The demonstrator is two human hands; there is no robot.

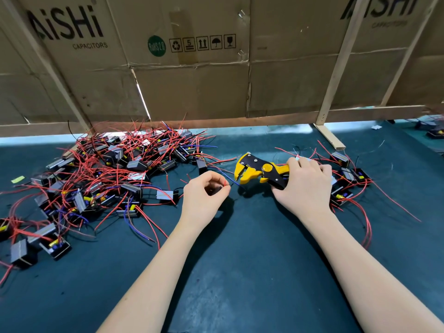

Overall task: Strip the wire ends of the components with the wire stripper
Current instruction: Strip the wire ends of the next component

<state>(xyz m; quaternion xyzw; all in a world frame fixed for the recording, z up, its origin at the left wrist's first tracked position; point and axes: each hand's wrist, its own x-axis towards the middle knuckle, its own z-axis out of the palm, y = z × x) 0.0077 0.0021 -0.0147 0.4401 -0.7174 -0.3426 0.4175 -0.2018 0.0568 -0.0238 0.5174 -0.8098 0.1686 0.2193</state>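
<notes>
Head view: my left hand (204,191) is curled round a small black component (214,189), thumb and forefinger pinching its red wire (225,183) and blue wire (231,181), whose ends point toward the tool; my right hand (305,183) grips the handles of the yellow and black wire stripper (260,171), its jaws parted and facing left, just beside the blue wire's tip; both sit over the dark green mat (240,248); a big tangled pile of components (115,169) with red leads lies to my left, a smaller cluster (346,179) behind my right hand; cardboard panels (192,68) printed with a capacitor brand stand along the back.
</notes>
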